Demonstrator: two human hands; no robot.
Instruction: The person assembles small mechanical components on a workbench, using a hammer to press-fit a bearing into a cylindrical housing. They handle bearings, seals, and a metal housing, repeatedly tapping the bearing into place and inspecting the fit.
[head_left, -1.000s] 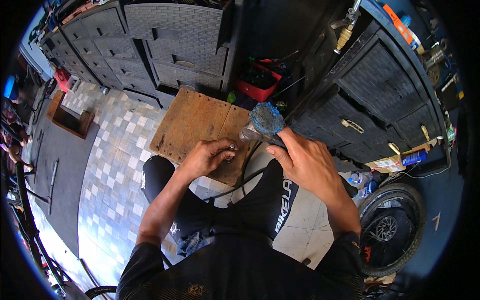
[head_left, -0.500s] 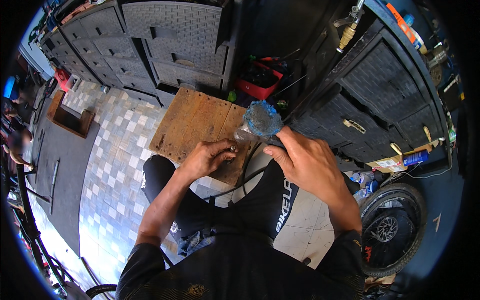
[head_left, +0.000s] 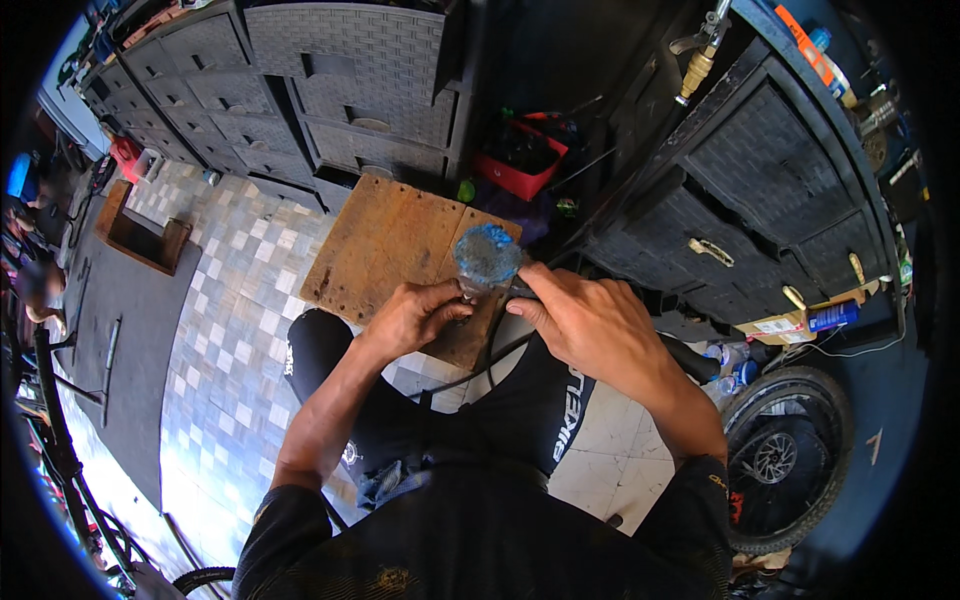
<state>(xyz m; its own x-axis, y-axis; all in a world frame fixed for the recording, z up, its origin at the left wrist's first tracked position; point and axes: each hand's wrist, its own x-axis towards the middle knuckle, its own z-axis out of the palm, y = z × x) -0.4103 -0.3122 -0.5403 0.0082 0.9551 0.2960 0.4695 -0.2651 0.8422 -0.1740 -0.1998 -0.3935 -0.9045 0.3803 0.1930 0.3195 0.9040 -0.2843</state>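
My right hand (head_left: 603, 322) is closed round the handle of a mallet, whose head has a worn grey face (head_left: 487, 253) with a frayed blue rim. The mallet head hangs over the right side of a low wooden stool (head_left: 385, 228), close above my left fingers. My left hand (head_left: 413, 318) pinches a small metal cylindrical piece (head_left: 468, 297) upright at the stool's near right part. The mallet head partly covers the top of that piece, so I cannot tell whether they touch. The mallet's handle is mostly hidden by my right hand.
Black woven-pattern drawers (head_left: 350, 70) stand behind the stool, and a dark cabinet (head_left: 770, 170) is at the right. A red bin (head_left: 520, 180) sits between them. A bicycle wheel (head_left: 785, 460) lies at the lower right. A wooden tray (head_left: 140, 235) rests on a dark mat at the left.
The mallet has come down and to the left with my right hand, nearer to the metal piece. My left hand has stayed in place.
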